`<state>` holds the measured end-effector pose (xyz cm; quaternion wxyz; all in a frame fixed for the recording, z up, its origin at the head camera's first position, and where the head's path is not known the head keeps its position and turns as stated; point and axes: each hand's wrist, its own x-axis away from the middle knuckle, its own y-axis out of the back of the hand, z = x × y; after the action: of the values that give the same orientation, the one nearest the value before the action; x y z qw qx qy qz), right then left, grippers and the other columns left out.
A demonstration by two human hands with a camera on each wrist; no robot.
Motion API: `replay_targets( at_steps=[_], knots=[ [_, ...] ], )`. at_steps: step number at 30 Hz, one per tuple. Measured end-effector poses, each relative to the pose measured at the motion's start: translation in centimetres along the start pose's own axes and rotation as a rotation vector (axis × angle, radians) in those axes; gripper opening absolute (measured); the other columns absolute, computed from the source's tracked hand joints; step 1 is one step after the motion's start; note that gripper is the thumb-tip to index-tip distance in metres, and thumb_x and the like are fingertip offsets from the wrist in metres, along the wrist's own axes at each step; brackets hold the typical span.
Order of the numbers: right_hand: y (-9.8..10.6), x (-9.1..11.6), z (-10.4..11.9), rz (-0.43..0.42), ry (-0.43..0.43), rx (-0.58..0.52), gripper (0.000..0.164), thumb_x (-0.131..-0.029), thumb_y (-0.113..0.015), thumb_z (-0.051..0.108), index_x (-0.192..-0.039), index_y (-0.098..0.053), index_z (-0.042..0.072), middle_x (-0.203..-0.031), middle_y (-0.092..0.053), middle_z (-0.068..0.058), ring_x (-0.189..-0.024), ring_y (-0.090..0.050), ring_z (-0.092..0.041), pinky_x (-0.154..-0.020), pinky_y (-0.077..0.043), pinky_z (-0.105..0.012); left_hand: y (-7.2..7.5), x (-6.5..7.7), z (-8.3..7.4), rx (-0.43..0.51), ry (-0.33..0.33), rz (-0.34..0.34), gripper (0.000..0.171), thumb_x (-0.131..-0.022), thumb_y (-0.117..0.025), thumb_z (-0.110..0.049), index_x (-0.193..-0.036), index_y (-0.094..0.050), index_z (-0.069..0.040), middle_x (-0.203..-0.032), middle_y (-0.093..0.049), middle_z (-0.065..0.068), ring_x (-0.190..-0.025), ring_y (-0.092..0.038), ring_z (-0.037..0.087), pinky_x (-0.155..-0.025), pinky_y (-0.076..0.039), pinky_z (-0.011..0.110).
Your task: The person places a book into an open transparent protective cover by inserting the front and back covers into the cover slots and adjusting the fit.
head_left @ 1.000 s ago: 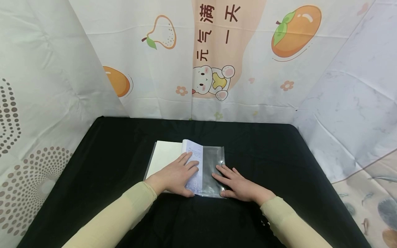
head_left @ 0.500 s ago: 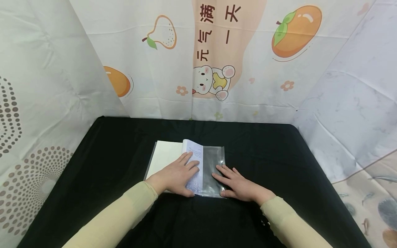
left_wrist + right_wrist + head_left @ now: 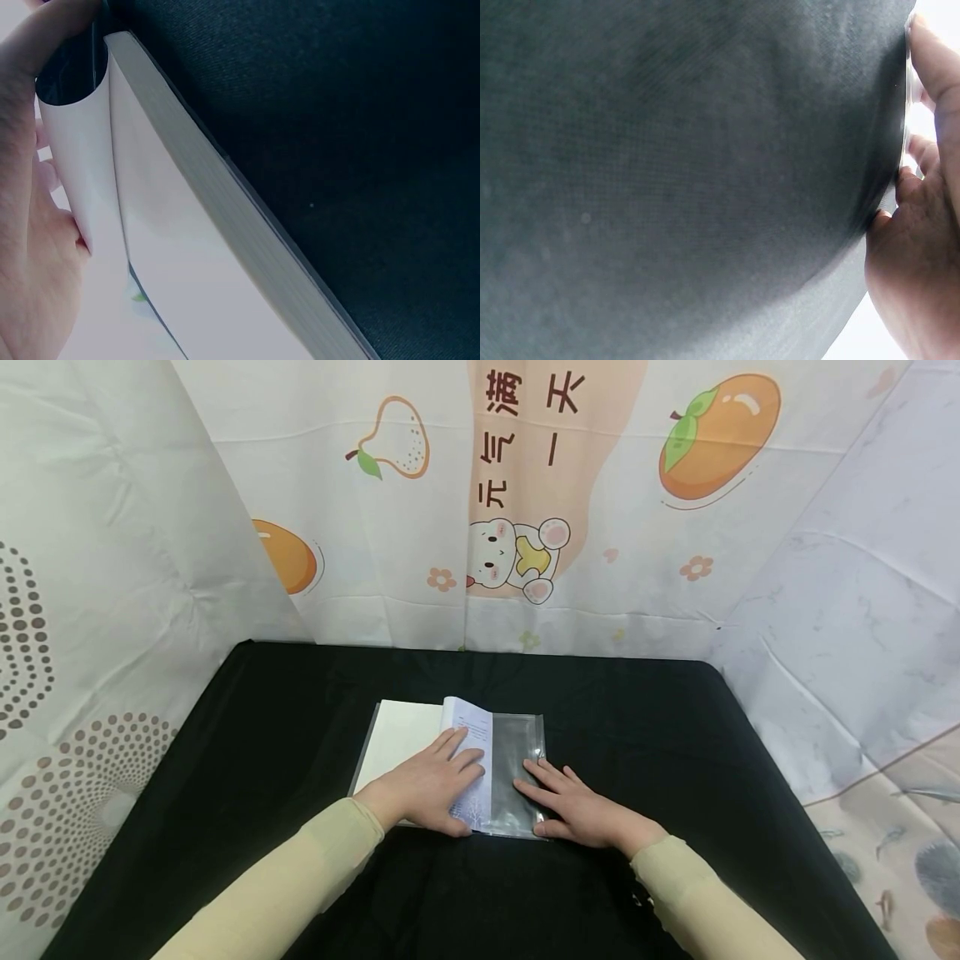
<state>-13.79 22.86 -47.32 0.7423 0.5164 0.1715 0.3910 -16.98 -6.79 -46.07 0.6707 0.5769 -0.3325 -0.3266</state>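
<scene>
A thick book [image 3: 397,731] lies on the black cloth with a cream page facing up. Its pale lilac printed cover flap [image 3: 480,727] folds out to the right, and a clear plastic book cover [image 3: 513,735] reaches beyond it. My left hand [image 3: 427,785] rests spread on the flap, thumb at the near edge. On the right, my right hand [image 3: 581,810] lies with extended fingers on the plastic's outer edge. In the left wrist view, the flap [image 3: 71,142] curves upward beside the page block [image 3: 187,150]. The right wrist view shows mostly cloth, with the right hand [image 3: 915,255] at its edge.
Black cloth [image 3: 622,718] covers the table around the book. A printed white curtain [image 3: 390,543] hangs behind the far edge, with more white fabric at the left [image 3: 112,568] and right [image 3: 847,610] sides.
</scene>
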Motion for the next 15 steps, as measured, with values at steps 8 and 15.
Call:
replay_targets(
  at_steps=[8,15],
  knots=[
    [0.09,-0.03,0.1,0.006,0.002,-0.003,0.066,-0.098,-0.053,0.041,-0.153,-0.024,0.018,-0.16,-0.007,-0.015,-0.144,-0.004,-0.035,-0.11,-0.013,-0.067,0.13,0.05,-0.05,-0.021,-0.005,0.006,0.084,-0.077,-0.051,-0.077,-0.134,-0.047,-0.016,-0.149,-0.037,0.008,-0.141,-0.015,0.042,-0.116,-0.013,0.052],
    [-0.01,-0.04,-0.02,0.007,-0.003,0.006,0.065,-0.099,-0.051,0.042,-0.153,-0.024,0.019,-0.16,-0.007,-0.014,-0.144,-0.004,-0.036,-0.109,-0.014,-0.067,0.3,-0.03,-0.14,-0.02,-0.006,0.007,0.084,-0.078,-0.051,-0.077,-0.135,-0.047,-0.015,-0.149,-0.037,0.009,-0.14,-0.016,0.042,-0.116,-0.013,0.052]
  ],
)
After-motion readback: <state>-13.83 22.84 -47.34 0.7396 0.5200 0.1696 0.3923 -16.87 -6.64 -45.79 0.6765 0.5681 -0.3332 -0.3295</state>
